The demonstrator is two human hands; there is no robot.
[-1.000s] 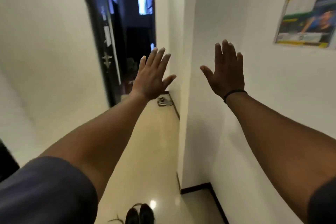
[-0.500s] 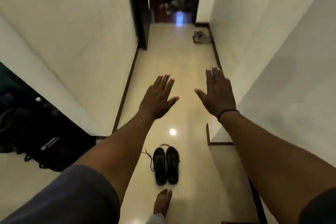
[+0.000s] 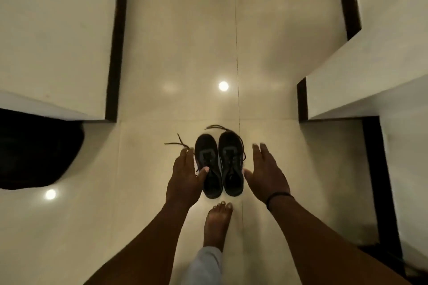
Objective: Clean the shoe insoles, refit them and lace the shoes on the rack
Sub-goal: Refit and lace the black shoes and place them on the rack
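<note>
A view straight down from head height onto a pale, glossy tiled floor (image 3: 266, 250). Nearest the viewer, a bare foot (image 3: 217, 224) in a light trouser leg stands on the tile, its toes just short of the heels of a pair of black shoes.

Two bare forearms reach forward and down. The left hand (image 3: 185, 180) has its fingers straight and spread, palm down, beside the outer side of the left shoe (image 3: 209, 166); its thumb overlaps that shoe's edge in the view, though whether it touches cannot be told. The right hand (image 3: 266, 173), with a thin dark band (image 3: 278, 197) at the wrist, is likewise flat and relaxed, just beside the outer side of the right shoe (image 3: 231, 164). Neither hand holds anything. The two shoes sit side by side between the hands, touching, toes pointing away.

Loose laces (image 3: 178, 143) trail from the shoes across the floor to the left and curl past the toes.

Beyond the shoes a corridor of bare tile runs ahead, with a tile seam down its middle and a bright ceiling light reflected (image 3: 223, 86) in it. White walls with dark skirting (image 3: 115, 53) close it in on both sides; the right wall's corner (image 3: 302, 99) juts in near the shoes. At the far left lies a large dark shape (image 3: 34, 150), too dim to identify.
</note>
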